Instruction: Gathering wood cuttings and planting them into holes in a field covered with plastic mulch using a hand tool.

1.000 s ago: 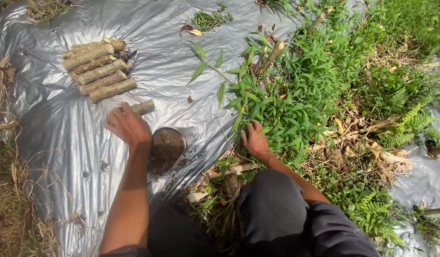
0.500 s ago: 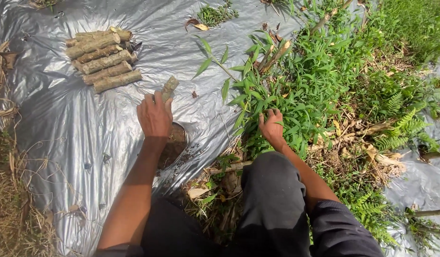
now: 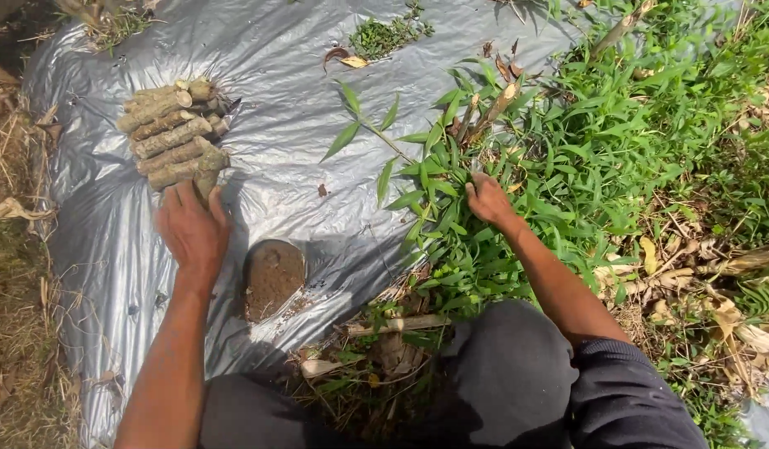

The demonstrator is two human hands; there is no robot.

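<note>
The left hand (image 3: 193,229) grips a cut stem piece (image 3: 207,173) at the near edge of the stem pile (image 3: 172,133) on the grey plastic sheet (image 3: 301,125), while the right hand (image 3: 487,199), well apart, closes among grass stalks (image 3: 484,108).

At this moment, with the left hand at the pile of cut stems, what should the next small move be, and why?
Probably release the cut stem and draw the left hand back. The stem lies against the near edge of the stem pile on the plastic sheet, roughly in line with the others, and the fingertips rest on it. The right hand is in the green weeds, well apart.
</note>
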